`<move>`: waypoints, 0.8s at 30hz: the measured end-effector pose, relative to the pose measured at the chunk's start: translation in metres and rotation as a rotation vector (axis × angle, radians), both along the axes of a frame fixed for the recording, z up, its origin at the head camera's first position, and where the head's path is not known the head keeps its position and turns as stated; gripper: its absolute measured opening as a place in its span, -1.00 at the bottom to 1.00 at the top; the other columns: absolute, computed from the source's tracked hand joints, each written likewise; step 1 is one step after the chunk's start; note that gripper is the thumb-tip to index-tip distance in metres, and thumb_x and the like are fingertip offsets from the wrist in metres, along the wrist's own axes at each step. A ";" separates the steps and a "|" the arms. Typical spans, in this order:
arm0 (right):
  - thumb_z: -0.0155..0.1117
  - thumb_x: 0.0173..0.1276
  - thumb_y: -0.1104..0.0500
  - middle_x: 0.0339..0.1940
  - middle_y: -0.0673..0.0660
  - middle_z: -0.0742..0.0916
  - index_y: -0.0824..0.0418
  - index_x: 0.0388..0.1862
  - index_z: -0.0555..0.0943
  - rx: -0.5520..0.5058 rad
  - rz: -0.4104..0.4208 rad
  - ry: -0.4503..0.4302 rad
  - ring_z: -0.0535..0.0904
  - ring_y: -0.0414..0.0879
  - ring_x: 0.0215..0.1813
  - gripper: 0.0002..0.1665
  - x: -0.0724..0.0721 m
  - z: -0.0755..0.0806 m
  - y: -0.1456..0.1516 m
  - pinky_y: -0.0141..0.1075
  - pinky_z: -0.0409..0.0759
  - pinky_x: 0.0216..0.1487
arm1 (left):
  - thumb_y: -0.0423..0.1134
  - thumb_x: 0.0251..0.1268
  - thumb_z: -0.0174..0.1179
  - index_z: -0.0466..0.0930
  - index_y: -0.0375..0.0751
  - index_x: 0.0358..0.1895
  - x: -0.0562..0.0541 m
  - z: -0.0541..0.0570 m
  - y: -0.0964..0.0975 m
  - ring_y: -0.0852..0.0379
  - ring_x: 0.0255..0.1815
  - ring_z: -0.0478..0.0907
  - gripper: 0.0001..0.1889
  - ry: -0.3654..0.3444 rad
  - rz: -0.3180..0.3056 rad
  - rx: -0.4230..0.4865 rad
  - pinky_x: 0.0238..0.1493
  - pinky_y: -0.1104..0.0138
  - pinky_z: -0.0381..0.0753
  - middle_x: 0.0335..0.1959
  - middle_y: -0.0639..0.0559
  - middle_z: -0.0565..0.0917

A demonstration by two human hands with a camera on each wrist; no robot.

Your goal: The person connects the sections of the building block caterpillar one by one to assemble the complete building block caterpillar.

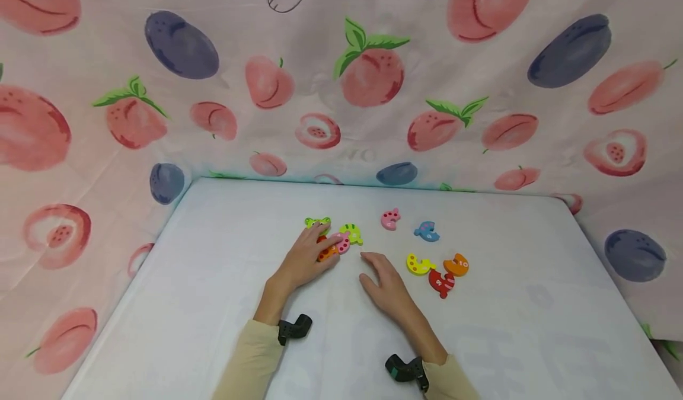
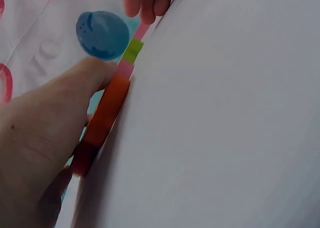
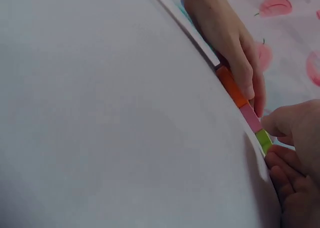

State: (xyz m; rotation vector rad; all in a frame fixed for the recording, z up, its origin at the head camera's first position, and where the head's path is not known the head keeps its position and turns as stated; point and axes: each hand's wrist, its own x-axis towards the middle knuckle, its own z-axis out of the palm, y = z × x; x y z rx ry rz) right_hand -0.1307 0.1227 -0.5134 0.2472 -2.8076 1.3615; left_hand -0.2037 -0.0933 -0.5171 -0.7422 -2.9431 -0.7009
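My left hand (image 1: 303,259) lies over a cluster of flat, animal-shaped puzzle pieces, its fingers extended across them. Under and around it are a green piece (image 1: 310,221), an orange spotted piece (image 1: 326,253), a pink spotted piece (image 1: 344,245) and a lime striped piece (image 1: 353,233). A red piece is mostly hidden beneath the fingers. In the left wrist view the thumb lies along the orange piece (image 2: 111,105). Just right of the cluster, my right hand (image 1: 389,288) is low over the table, fingers loosely bent and holding nothing.
On the white table (image 1: 203,305), right of the hands, lie a pink piece (image 1: 391,218), a blue piece (image 1: 427,232), a yellow piece (image 1: 417,265), an orange piece (image 1: 456,265) numbered 10 and a red piece (image 1: 441,283). Fruit-printed cloth (image 1: 373,133) hangs behind.
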 end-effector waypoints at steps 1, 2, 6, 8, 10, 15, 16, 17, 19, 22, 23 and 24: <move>0.24 0.36 0.15 0.33 0.09 0.54 0.10 0.34 0.43 0.002 0.010 0.000 0.41 0.02 0.41 -0.44 0.001 0.000 0.003 0.01 0.40 0.41 | 0.08 0.39 0.09 0.44 0.21 0.34 0.000 0.000 0.002 -0.05 0.59 0.04 -0.53 0.009 0.006 0.006 0.55 -0.01 0.11 0.51 0.04 0.25; 0.24 0.36 0.15 0.33 0.09 0.55 0.10 0.34 0.43 -0.001 0.022 0.001 0.42 0.02 0.41 -0.44 0.002 0.000 0.005 0.01 0.40 0.40 | 0.04 0.41 0.08 0.46 0.18 0.33 0.000 0.001 0.005 -0.07 0.58 0.05 -0.55 0.018 0.013 0.015 0.55 0.00 0.09 0.50 0.01 0.27; 0.22 0.37 0.14 0.33 0.05 0.55 0.08 0.36 0.41 -0.005 0.070 -0.029 0.42 0.00 0.42 -0.43 0.008 0.004 0.017 0.01 0.41 0.40 | -0.09 0.49 -0.01 0.47 0.08 0.31 0.003 0.003 0.014 -0.14 0.56 0.09 -0.61 0.056 0.031 -0.008 0.57 -0.01 0.04 0.47 -0.07 0.31; 0.22 0.38 0.14 0.32 0.01 0.57 0.05 0.37 0.40 -0.021 0.076 -0.067 0.45 -0.03 0.39 -0.42 0.012 0.007 0.025 -0.01 0.44 0.38 | -0.12 0.50 -0.03 0.44 0.08 0.33 0.004 0.004 0.017 -0.15 0.56 0.08 -0.60 0.074 0.033 -0.046 0.57 -0.03 0.02 0.48 -0.05 0.29; 0.22 0.39 0.13 0.30 -0.03 0.58 0.02 0.38 0.39 -0.031 0.067 -0.086 0.50 -0.08 0.33 -0.42 0.015 0.010 0.035 -0.05 0.50 0.33 | -0.15 0.50 -0.04 0.39 0.08 0.37 0.006 0.004 0.018 -0.15 0.58 0.04 -0.58 0.091 0.026 -0.087 0.57 -0.05 0.00 0.50 0.00 0.27; 0.17 0.44 0.10 0.22 -0.03 0.64 0.02 0.38 0.38 -0.052 0.000 -0.045 0.60 -0.13 0.19 -0.45 0.013 0.018 0.060 -0.34 0.58 0.21 | -0.26 0.49 -0.10 0.27 0.09 0.46 0.006 0.002 0.017 -0.08 0.61 -0.01 -0.49 0.098 -0.026 -0.101 0.58 -0.02 -0.03 0.53 0.13 0.24; 0.16 0.45 0.08 0.22 -0.01 0.64 0.03 0.39 0.38 -0.054 -0.014 -0.043 0.60 -0.13 0.19 -0.46 0.011 0.019 0.066 -0.41 0.56 0.20 | -0.27 0.49 -0.12 0.24 0.10 0.47 0.005 0.002 0.017 -0.06 0.61 -0.01 -0.48 0.088 -0.037 -0.097 0.59 -0.01 -0.04 0.53 0.15 0.24; 0.14 0.46 0.06 0.22 0.01 0.64 0.04 0.39 0.38 -0.056 -0.027 -0.037 0.60 -0.11 0.19 -0.46 0.009 0.020 0.071 -0.46 0.54 0.18 | -0.28 0.49 -0.13 0.23 0.10 0.48 0.005 0.001 0.017 -0.04 0.61 -0.01 -0.48 0.078 -0.048 -0.089 0.59 0.00 -0.04 0.52 0.16 0.25; 0.12 0.47 0.03 0.22 0.02 0.64 0.05 0.40 0.37 -0.055 -0.058 -0.037 0.59 -0.09 0.20 -0.46 0.007 0.021 0.081 -0.52 0.50 0.15 | -0.28 0.50 -0.16 0.20 0.10 0.49 0.005 0.001 0.017 -0.02 0.61 0.00 -0.47 0.056 -0.065 -0.074 0.60 0.02 -0.06 0.52 0.18 0.25; 0.10 0.48 0.02 0.23 0.06 0.64 0.07 0.41 0.36 -0.041 -0.096 -0.024 0.58 -0.05 0.22 -0.45 0.005 0.022 0.094 -0.48 0.53 0.15 | -0.27 0.51 -0.17 0.20 0.10 0.49 0.005 0.000 0.017 -0.01 0.60 0.01 -0.48 0.045 -0.072 -0.055 0.60 0.02 -0.08 0.51 0.18 0.26; 0.10 0.48 0.03 0.23 0.07 0.63 0.09 0.41 0.36 -0.038 -0.108 -0.013 0.59 -0.03 0.22 -0.45 0.004 0.022 0.098 -0.48 0.54 0.15 | -0.27 0.51 -0.17 0.20 0.09 0.49 0.005 0.000 0.017 -0.02 0.60 0.01 -0.48 0.043 -0.073 -0.049 0.60 0.02 -0.08 0.51 0.18 0.26; 0.11 0.48 0.05 0.23 0.09 0.63 0.10 0.41 0.35 -0.045 -0.119 -0.009 0.58 -0.01 0.22 -0.45 0.003 0.022 0.101 -0.50 0.52 0.14 | -0.26 0.51 -0.17 0.21 0.09 0.48 0.004 0.000 0.018 -0.02 0.60 0.01 -0.49 0.042 -0.075 -0.042 0.60 0.01 -0.08 0.51 0.17 0.27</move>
